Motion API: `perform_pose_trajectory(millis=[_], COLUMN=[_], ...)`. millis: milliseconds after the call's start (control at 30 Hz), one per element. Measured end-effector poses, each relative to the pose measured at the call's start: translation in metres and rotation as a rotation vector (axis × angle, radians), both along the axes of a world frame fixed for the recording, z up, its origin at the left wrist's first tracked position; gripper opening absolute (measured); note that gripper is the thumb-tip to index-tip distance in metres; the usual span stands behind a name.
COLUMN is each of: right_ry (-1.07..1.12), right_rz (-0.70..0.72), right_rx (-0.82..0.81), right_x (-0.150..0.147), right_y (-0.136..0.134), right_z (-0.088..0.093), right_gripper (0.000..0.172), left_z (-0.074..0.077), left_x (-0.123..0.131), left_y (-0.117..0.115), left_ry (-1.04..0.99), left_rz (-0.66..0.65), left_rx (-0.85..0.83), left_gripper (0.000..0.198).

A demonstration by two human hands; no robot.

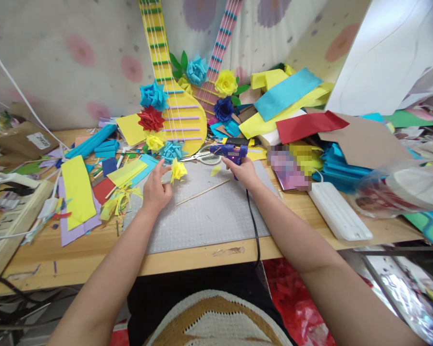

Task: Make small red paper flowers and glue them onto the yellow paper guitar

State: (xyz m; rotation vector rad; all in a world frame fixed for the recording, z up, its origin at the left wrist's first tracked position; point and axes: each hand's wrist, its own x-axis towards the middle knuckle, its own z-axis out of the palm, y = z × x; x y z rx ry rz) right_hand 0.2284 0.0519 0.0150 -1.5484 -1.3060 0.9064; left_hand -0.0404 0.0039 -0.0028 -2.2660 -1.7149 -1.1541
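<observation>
My right hand [243, 172] is wrapped round a blue hot glue gun [231, 151], whose nozzle points left and whose black cord hangs over the table edge. My left hand [158, 188] has its fingers bent at a small yellow paper flower [178, 170] and seems to pinch it; the exact contact is partly hidden. Below both hands lies a grey cutting mat [209, 221]. A thin wooden stick [202, 192] and a small pale yellow petal [215, 170] rest on it. Behind the glue gun is a pair of scissors [202, 157].
A yellow paper guitar [185, 117] decorated with flowers leans at the back, beside a pink one [216, 72]. Coloured paper sheets [288, 93] pile up at right, near a white power strip [339, 210]. Yellow sheets [78, 192] and scraps cover the left, with another socket strip [16, 216].
</observation>
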Motion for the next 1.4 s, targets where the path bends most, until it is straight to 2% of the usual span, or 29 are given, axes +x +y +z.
perform_pose_trajectory(millis=[100,300,433,633,867,1133,1300,1400], right_ry=[0.005,-0.005,0.004,0.004,0.01,0.013,0.006,0.013], right_rz=[0.001,0.001,0.007,0.004,0.004,0.004,0.005,0.008], right_rx=[0.009,0.012,0.024,0.027,0.028,0.02,0.022,0.036], right_x=[0.0,0.0,0.0,0.001,0.001,0.0,0.001,0.001], right_y=[0.001,0.0,0.0,0.002,0.001,0.0,-0.001,0.0], right_z=[-0.001,-0.001,0.0,-0.003,-0.003,-0.001,0.0,0.0], right_gripper=[0.035,0.036,0.038,0.037,0.038,0.037,0.037,0.038], left_z=[-0.001,0.001,0.003,0.0,0.0,0.0,-0.005,-0.007], left_x=[-0.001,0.001,0.003,0.005,0.008,0.005,-0.002,-0.003], left_y=[0.0,-0.001,-0.002,-0.003,-0.004,-0.001,0.004,0.006], left_ry=[-0.029,0.072,0.053,0.057,0.003,-0.081,-0.285,-0.396], left_rz=[0.007,-0.114,-0.164,-0.269,-0.229,-0.167,-0.147,-0.082], left_rx=[-0.039,-0.037,-0.019,-0.05,-0.034,0.082,0.05,-0.023], left_gripper=[0.08,0.084,0.091,0.09,0.091,0.078,0.06,0.061])
